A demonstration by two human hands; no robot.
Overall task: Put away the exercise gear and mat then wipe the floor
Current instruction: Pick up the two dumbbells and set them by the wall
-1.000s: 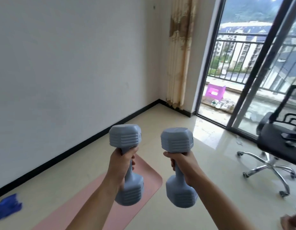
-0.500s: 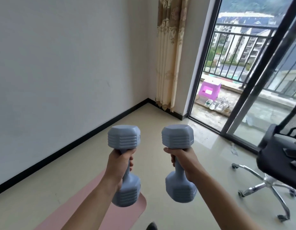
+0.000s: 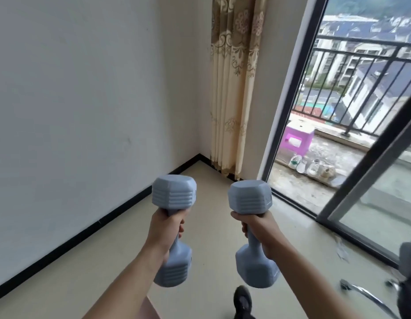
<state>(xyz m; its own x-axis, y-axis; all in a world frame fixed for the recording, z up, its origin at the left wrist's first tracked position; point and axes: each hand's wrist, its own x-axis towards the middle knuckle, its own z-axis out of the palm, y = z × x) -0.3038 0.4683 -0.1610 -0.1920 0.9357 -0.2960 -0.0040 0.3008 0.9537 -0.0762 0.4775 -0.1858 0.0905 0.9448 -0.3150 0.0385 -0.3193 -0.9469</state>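
Observation:
Two grey-blue dumbbells stand upright in front of me. My left hand (image 3: pixel 165 229) grips the handle of the left dumbbell (image 3: pixel 174 192). My right hand (image 3: pixel 257 229) grips the handle of the right dumbbell (image 3: pixel 250 197). Both are held above the beige floor, facing the room's corner. Only a small corner of the pink mat (image 3: pixel 149 310) shows at the bottom edge, under my left forearm.
A white wall with a black skirting board (image 3: pixel 84 233) runs along the left. A patterned curtain (image 3: pixel 234 88) hangs in the corner. The balcony door frame (image 3: pixel 289 93) is on the right, with a purple stool (image 3: pixel 297 140) outside. A chair's base (image 3: pixel 372 295) and my shoe (image 3: pixel 243 302) are low right.
I have walked toward the corner with both dumbbells; the mat has slid almost out of view below, the chair has moved off to the right, and the curtain and wall are closer.

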